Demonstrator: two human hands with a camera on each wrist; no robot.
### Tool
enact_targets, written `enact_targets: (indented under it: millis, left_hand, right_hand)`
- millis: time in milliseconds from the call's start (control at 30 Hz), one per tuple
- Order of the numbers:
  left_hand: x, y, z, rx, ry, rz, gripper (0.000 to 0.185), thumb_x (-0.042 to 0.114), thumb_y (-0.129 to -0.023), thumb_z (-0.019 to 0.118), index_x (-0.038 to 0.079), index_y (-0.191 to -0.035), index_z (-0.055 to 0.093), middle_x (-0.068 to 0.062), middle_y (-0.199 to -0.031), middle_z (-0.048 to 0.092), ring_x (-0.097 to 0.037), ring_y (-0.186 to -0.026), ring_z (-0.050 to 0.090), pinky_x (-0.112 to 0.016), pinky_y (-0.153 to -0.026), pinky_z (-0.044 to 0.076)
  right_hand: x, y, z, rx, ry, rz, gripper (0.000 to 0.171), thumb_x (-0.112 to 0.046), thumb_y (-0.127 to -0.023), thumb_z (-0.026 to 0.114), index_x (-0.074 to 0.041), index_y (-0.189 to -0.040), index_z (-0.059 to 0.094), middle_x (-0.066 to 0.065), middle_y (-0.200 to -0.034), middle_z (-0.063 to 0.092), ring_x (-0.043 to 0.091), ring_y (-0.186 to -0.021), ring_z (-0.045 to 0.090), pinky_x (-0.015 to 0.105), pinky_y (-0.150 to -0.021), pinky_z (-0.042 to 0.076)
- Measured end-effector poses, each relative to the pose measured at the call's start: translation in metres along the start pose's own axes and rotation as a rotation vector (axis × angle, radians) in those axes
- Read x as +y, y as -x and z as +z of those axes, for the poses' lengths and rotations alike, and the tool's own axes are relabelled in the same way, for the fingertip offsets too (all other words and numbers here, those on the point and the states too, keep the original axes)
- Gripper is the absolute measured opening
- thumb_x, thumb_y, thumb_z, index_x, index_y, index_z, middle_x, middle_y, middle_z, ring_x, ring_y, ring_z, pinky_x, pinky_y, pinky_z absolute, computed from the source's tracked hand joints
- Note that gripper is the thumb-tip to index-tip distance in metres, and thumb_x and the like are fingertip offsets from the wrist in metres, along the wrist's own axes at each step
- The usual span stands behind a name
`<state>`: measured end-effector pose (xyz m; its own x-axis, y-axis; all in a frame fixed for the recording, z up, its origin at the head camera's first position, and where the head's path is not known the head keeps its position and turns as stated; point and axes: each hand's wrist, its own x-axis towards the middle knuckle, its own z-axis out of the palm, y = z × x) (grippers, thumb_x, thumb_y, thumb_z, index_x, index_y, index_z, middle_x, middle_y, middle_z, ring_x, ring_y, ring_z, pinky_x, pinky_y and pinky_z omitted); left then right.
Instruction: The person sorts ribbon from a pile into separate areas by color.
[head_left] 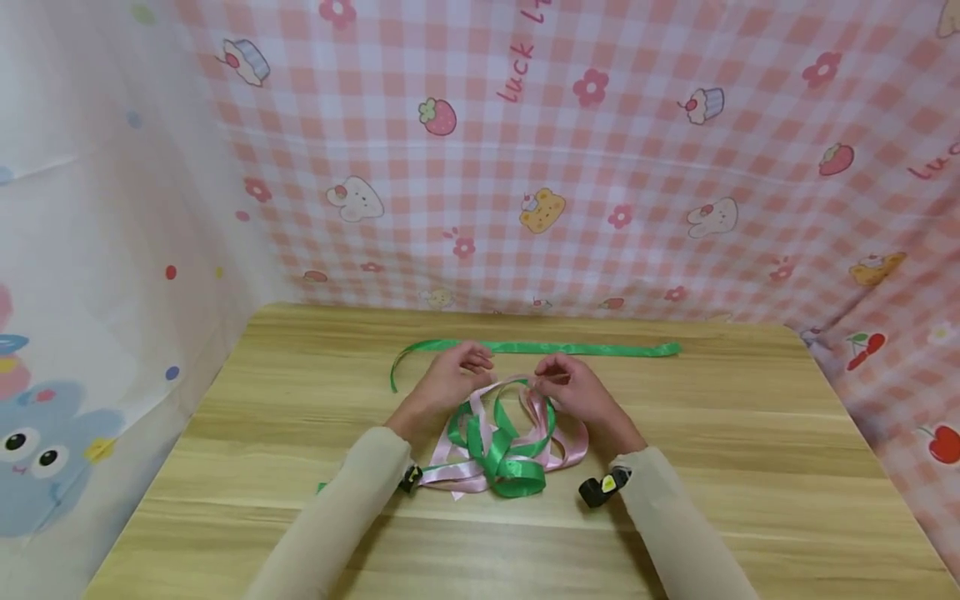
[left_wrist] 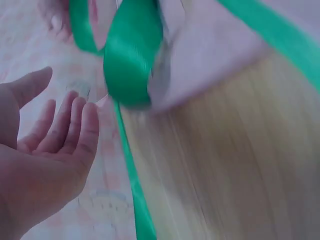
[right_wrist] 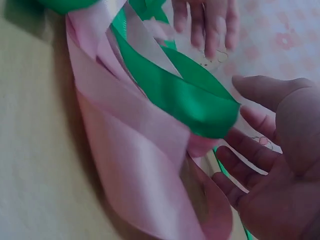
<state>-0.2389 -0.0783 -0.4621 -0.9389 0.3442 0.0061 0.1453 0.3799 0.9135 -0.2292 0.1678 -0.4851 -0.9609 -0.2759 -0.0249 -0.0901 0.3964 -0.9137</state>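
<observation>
- A pink checked cloth (head_left: 570,167) printed with strawberries and cupcakes fills the upper part of the head view, with a pale cartoon sheet at the left edge; below them a light wooden table (head_left: 750,467) takes up the lower half.
- A tangle of ribbon loops, green ribbon (head_left: 498,446) wound through pink ribbon (head_left: 457,475), lies at the centre of the frame, just below both hands and between the two sleeves.
- A separate long green ribbon (head_left: 555,347) lies flat above the hands. Its long axis runs left to right across the frame; its right end points to the right edge of the table and its left end curls downward.
- The right hand (head_left: 577,392) sits at the upper right of the tangle, fingers bent toward a pink loop that rises there. It is the hand nearer the loops. In the right wrist view the fingers (right_wrist: 250,155) are parted with a green loop (right_wrist: 200,100) touching them, and I cannot tell whether anything is pinched.
- The left hand (head_left: 450,379) sits at the upper left of the tangle, close under the long strip. In the left wrist view the palm (left_wrist: 45,155) is spread, fingers straight and holding nothing, with a green loop (left_wrist: 131,60) just to its upper right.
- The tangle's loops stand up and fan out, with no clear single axis; the pink tails trail to the lower left.
- Small black devices (head_left: 600,490) sit at both wrists.
</observation>
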Motion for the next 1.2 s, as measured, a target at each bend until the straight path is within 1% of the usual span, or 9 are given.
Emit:
enact_targets:
  millis: [167, 367, 433, 500, 567, 667, 767, 1000, 1200]
  left_hand:
    - [0.001, -0.006, 0.009, 0.015, -0.093, 0.009, 0.028, 0.008, -0.092, 0.069, 0.001, -0.118, 0.063, -0.011, -0.106, 0.068, -0.023, -0.098, 0.063, -0.037, -0.086, 0.052]
    - [-0.008, -0.001, -0.025, 0.231, -0.164, -0.032, 0.019, 0.008, -0.093, 0.064, 0.000, -0.110, 0.066, -0.013, -0.103, 0.069, -0.026, -0.094, 0.064, -0.039, -0.083, 0.053]
    - [-0.013, 0.001, -0.038, 0.256, -0.234, -0.020, 0.023, 0.006, -0.094, 0.061, -0.001, -0.115, 0.066, -0.017, -0.112, 0.069, -0.030, -0.101, 0.065, -0.043, -0.087, 0.053]
    - [-0.017, 0.003, -0.048, 0.201, -0.336, -0.009, 0.032, 0.006, -0.096, 0.056, -0.003, -0.127, 0.061, -0.021, -0.120, 0.066, -0.034, -0.103, 0.064, -0.047, -0.092, 0.052]
    - [-0.022, 0.005, -0.055, 0.100, -0.462, 0.008, 0.041, 0.010, -0.101, 0.050, -0.005, -0.139, 0.051, -0.025, -0.133, 0.058, -0.039, -0.117, 0.059, -0.050, -0.103, 0.046]
    - [-0.026, 0.009, -0.063, -0.048, -0.634, 0.000, 0.050, 0.019, -0.106, 0.041, -0.004, -0.150, 0.035, -0.029, -0.148, 0.042, -0.044, -0.135, 0.042, -0.054, -0.115, 0.030]
    - [-0.031, 0.012, -0.067, -0.118, -0.743, -0.054, 0.055, 0.029, -0.107, 0.036, 0.001, -0.154, 0.027, -0.029, -0.157, 0.025, -0.046, -0.147, 0.018, -0.057, -0.119, 0.015]
    - [-0.044, 0.018, -0.079, -0.198, -0.800, -0.185, 0.062, 0.041, -0.108, 0.028, 0.007, -0.158, 0.016, -0.028, -0.162, 0.005, -0.046, -0.149, 0.002, -0.063, -0.118, 0.005]
    - [-0.052, 0.020, -0.092, -0.174, -0.794, -0.226, 0.064, 0.045, -0.107, 0.029, 0.009, -0.158, 0.016, -0.030, -0.161, 0.001, -0.046, -0.149, -0.002, -0.064, -0.118, 0.002]
  right_hand:
    - [0.000, -0.001, 0.006, -0.010, -0.012, -0.041, 0.022, -0.006, -0.091, 0.068, 0.000, -0.111, 0.061, 0.018, -0.111, 0.065, 0.029, -0.102, 0.062, 0.040, -0.090, 0.050]
    - [-0.004, 0.001, -0.002, 0.049, -0.001, 0.049, 0.021, -0.027, -0.099, 0.063, -0.010, -0.111, 0.060, 0.013, -0.119, 0.062, 0.030, -0.112, 0.058, 0.046, -0.095, 0.048]
    - [-0.003, 0.000, -0.009, 0.081, 0.043, 0.075, 0.026, -0.035, -0.101, 0.058, -0.014, -0.115, 0.058, 0.012, -0.128, 0.059, 0.032, -0.123, 0.053, 0.052, -0.101, 0.044]
    - [0.001, -0.002, -0.017, 0.095, 0.157, 0.065, 0.032, -0.039, -0.103, 0.053, -0.015, -0.123, 0.056, 0.013, -0.137, 0.054, 0.034, -0.132, 0.046, 0.056, -0.107, 0.038]
    - [0.004, -0.005, -0.024, 0.094, 0.301, 0.042, 0.039, -0.038, -0.104, 0.049, -0.012, -0.132, 0.053, 0.017, -0.147, 0.046, 0.038, -0.140, 0.036, 0.058, -0.114, 0.028]
    - [0.008, -0.009, -0.032, 0.061, 0.521, 0.033, 0.052, -0.037, -0.106, 0.043, -0.004, -0.146, 0.043, 0.025, -0.154, 0.033, 0.045, -0.145, 0.022, 0.062, -0.117, 0.015]
    - [0.011, -0.009, -0.037, -0.004, 0.654, 0.081, 0.062, -0.041, -0.106, 0.038, -0.002, -0.153, 0.031, 0.027, -0.160, 0.018, 0.049, -0.147, 0.010, 0.064, -0.117, 0.006]
    - [0.013, -0.008, -0.038, -0.081, 0.702, 0.185, 0.068, -0.048, -0.106, 0.033, -0.007, -0.158, 0.019, 0.025, -0.163, 0.004, 0.051, -0.147, -0.004, 0.069, -0.113, -0.007]
    - [0.013, -0.008, -0.037, -0.072, 0.695, 0.201, 0.068, -0.048, -0.105, 0.033, -0.008, -0.158, 0.019, 0.025, -0.163, 0.003, 0.050, -0.147, -0.006, 0.071, -0.111, -0.010]
